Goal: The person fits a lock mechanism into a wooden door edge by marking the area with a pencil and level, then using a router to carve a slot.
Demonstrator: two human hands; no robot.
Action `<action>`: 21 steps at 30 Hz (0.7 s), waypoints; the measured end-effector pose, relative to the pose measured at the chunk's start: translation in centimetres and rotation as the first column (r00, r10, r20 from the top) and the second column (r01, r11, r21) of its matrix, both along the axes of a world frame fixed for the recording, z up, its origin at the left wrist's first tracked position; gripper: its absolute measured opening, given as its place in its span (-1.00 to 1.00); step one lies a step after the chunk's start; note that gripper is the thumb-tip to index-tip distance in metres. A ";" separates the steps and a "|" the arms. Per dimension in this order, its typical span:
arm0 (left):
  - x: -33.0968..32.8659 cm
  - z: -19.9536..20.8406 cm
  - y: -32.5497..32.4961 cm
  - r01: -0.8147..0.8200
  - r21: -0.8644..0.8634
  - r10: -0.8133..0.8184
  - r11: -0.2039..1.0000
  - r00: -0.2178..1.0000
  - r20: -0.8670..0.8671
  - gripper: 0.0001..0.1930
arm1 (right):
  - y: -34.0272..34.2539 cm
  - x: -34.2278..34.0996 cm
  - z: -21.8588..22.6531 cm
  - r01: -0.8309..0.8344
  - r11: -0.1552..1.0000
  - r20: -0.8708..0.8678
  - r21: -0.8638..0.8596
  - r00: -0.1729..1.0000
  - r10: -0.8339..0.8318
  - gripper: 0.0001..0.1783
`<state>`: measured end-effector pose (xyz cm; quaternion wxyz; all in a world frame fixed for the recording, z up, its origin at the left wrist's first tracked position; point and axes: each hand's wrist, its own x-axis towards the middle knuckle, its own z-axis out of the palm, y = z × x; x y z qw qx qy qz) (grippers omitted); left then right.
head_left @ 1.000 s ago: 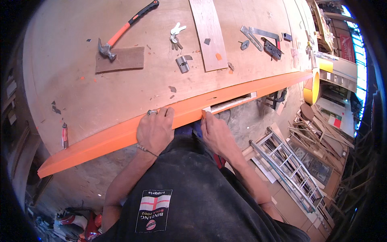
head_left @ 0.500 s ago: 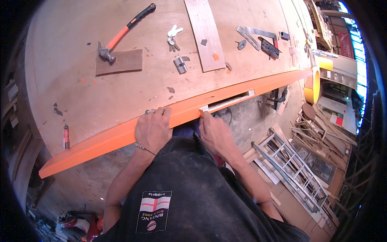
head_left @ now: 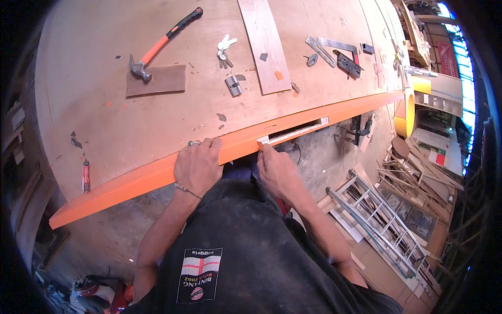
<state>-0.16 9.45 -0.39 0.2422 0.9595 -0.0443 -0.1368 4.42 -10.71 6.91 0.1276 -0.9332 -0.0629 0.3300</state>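
Note:
A long orange board (head_left: pixel 125 184) lies along the near edge of the workbench, with a rectangular slot (head_left: pixel 298 131) cut into its near side. My left hand (head_left: pixel 198 166) is closed over the board, left of the slot, its fingers on top. At the slot's left end, my right hand (head_left: pixel 280 170) pinches a small orange strip (head_left: pixel 260 147) against the edge, where pale bare wood shows. How far the strip extends under the fingers is hidden.
On the workbench (head_left: pixel 172 118) lie a hammer (head_left: pixel 156 52), a brown wood piece (head_left: pixel 164 81), keys (head_left: pixel 224 55), a lock cylinder (head_left: pixel 234 86), a plank (head_left: pixel 267 52), a lock case (head_left: pixel 347 64) and a red-handled tool (head_left: pixel 85 177). A ladder (head_left: pixel 379 220) and timber scraps (head_left: pixel 418 167) lie to the right.
The view has shifted very slightly. Both hands keep their places on the board and the strip.

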 end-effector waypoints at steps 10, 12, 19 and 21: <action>-0.3 -0.1 0.0 -0.017 -0.001 0.017 1.000 1.000 0.023 -0.61 | -0.9 0.0 -1.0 -0.084 0.996 0.034 0.014 0.996 0.083 -0.73; -0.4 -0.2 0.0 -0.012 0.007 0.012 1.000 1.000 0.025 -0.61 | -0.6 -0.2 -0.9 -0.091 0.996 0.033 -0.019 0.995 0.091 -0.73; -0.2 -0.1 0.0 -0.016 0.004 0.016 1.000 1.000 0.006 -0.60 | -0.4 0.3 0.4 -0.095 0.990 0.094 -0.101 0.990 0.104 -0.74; -0.3 -0.1 -0.1 -0.021 0.016 0.020 1.000 1.000 0.013 -0.60 | -0.8 0.7 1.2 -0.089 0.992 0.099 -0.085 0.990 0.098 -0.74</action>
